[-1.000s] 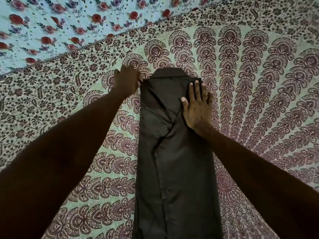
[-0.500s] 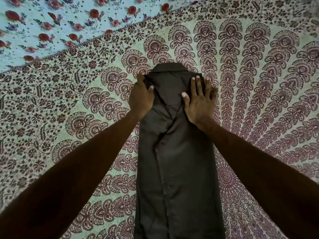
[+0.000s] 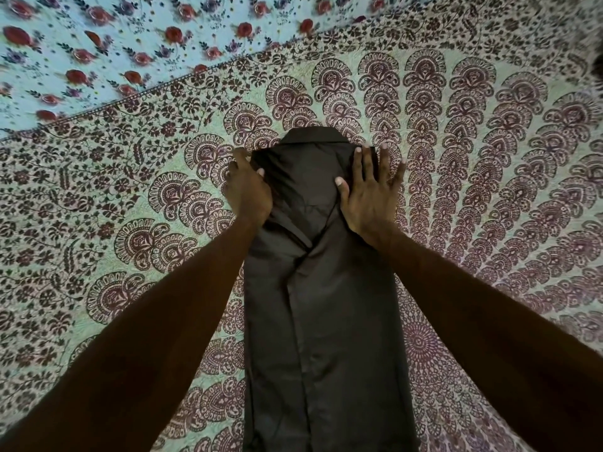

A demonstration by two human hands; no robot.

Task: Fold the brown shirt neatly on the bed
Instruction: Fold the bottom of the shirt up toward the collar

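Note:
The brown shirt (image 3: 326, 321) lies on the bed as a long narrow strip, both sides folded inward, with its collar end (image 3: 313, 138) farthest from me. My left hand (image 3: 248, 190) rests on the shirt's upper left edge, thumb lying on the cloth and fingertips hidden past the edge. My right hand (image 3: 368, 194) presses flat on the upper right part, fingers straight and spread, the outer ones reaching onto the bedspread. A diagonal fold of cloth runs between the two hands.
The bed is covered by a green and maroon mandala-print bedspread (image 3: 489, 190). A light blue sheet with red roses (image 3: 98, 53) lies at the far left, past the bedspread's border. Nothing else lies near the shirt.
My left hand moved from beside the shirt's far left corner onto its upper left edge and slid slightly toward me. My right hand has stayed flat in the same place.

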